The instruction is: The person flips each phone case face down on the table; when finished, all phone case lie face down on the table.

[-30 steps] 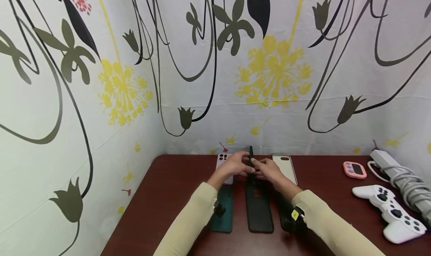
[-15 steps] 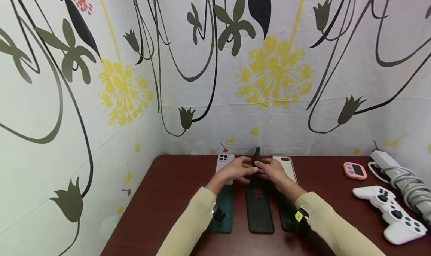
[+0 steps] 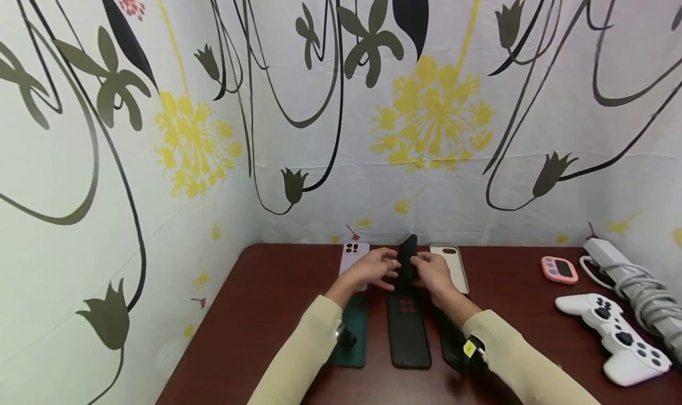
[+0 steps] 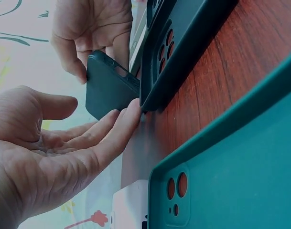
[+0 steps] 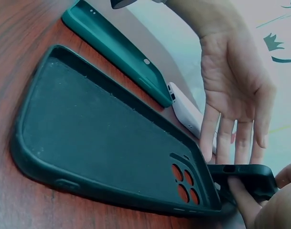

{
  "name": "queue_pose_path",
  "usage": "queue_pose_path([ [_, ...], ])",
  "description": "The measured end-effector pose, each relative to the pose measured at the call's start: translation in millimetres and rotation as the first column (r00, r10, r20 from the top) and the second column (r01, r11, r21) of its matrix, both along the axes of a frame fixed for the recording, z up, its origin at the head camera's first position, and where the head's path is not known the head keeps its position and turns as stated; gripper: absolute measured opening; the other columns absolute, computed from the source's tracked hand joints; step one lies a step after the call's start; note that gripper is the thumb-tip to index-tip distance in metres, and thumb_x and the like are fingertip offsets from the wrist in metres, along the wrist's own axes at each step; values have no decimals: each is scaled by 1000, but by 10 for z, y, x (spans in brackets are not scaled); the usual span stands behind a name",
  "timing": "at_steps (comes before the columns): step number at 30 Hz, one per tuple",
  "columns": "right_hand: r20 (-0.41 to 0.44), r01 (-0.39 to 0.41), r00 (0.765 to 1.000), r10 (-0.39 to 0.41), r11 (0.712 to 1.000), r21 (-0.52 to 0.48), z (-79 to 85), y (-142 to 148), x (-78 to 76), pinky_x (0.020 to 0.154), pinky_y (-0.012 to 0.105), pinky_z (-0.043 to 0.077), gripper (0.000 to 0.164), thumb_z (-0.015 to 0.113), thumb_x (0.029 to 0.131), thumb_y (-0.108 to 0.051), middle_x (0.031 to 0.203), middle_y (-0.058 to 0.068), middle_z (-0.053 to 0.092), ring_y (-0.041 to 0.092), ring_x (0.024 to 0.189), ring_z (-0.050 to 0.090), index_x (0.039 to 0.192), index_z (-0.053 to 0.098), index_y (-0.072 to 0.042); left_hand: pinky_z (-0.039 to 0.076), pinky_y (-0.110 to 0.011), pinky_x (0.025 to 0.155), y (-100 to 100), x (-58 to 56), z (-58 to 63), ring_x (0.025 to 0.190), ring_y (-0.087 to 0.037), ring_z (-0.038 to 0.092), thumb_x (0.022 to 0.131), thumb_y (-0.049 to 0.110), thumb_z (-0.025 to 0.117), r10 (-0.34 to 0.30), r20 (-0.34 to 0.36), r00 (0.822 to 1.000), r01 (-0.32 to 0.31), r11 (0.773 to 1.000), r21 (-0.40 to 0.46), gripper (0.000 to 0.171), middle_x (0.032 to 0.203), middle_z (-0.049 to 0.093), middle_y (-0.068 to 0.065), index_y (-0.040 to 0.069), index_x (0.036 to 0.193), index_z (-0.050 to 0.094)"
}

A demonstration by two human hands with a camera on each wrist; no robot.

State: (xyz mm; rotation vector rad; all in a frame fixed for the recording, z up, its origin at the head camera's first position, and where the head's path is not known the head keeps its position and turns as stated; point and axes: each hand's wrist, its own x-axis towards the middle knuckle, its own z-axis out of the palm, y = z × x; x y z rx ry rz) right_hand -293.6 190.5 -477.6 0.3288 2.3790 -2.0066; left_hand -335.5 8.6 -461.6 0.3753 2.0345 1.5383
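Note:
Toward the back of the table, a black phone case (image 3: 407, 260) is held up on end, tilted, its back showing in the left wrist view. My right hand (image 3: 433, 272) pinches it along its right edge; the right wrist view has fingers against the inner side. My left hand (image 3: 373, 267) is at its other side, thumb apart and fingers fairly straight, the fingertips (image 4: 133, 106) at or very near the case's lower end. Directly in front lies another black phone case (image 3: 409, 334) with camera holes, its hollow side up.
A teal phone case (image 3: 358, 340) and a lilac phone (image 3: 356, 250) or case lie left. On the right are a white phone case (image 3: 453, 266) and a dark case (image 3: 453, 346) under my forearm. Farther right: pink timer (image 3: 559, 270), white game controller (image 3: 613, 337), corded grey bar (image 3: 634, 283).
The held case has turned from edge-on to showing its broad face, and shifted slightly right. My left and right hands have drawn farther apart around it.

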Motion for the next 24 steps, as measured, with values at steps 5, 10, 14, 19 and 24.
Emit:
queue_pose_path([
  [5, -5, 58, 998, -58, 998, 3, -42, 31, 11, 67, 26, 64, 43, 52, 108, -18, 128, 29, 67, 12, 80, 74, 141, 60, 8, 68, -45, 87, 29, -9, -10, 132, -36, 64, 111, 21, 57, 11, -28, 1000, -12, 999, -41, 54, 147, 61, -20, 0, 159, 42],
  [10, -19, 48, 999, -47, 999, 3, -26, 31, 8, 67, 23, 62, 45, 51, 108, -18, 134, 30, 65, 9, 82, 72, 144, 58, 8, 68, -42, 83, 34, -18, 7, 119, -32, 70, 105, 26, 69, 62, -80, 995, -71, 991, -111, 62, 142, 64, -21, 1, 156, 45],
  [14, -17, 34, 999, -35, 999, -24, 13, 31, 19, 70, 22, 62, 46, 49, 109, -17, 143, 33, 60, 11, 90, 73, 148, 54, 8, 68, -43, 81, 53, -46, -8, 111, -30, 73, 102, 21, 74, 78, -75, 994, -86, 990, -113, 67, 146, 60, -24, 1, 157, 43],
  [19, -9, 6, 1000, -6, 999, -41, 59, 41, 48, 72, 22, 63, 49, 47, 110, -16, 148, 36, 54, 18, 101, 74, 153, 48, 9, 68, -42, 79, 86, -82, -47, 110, -30, 73, 98, 12, 76, 95, -57, 994, -100, 991, -94, 70, 147, 58, -26, 3, 158, 41],
  [24, -1, 2, 1000, -2, 999, -35, 41, 60, 35, 73, 22, 63, 49, 48, 110, -15, 149, 36, 54, 18, 99, 74, 154, 47, 8, 69, -42, 77, 83, -99, -40, 110, -34, 74, 97, 4, 75, 120, -61, 991, -125, 988, -86, 74, 148, 57, -27, 1, 160, 38],
])
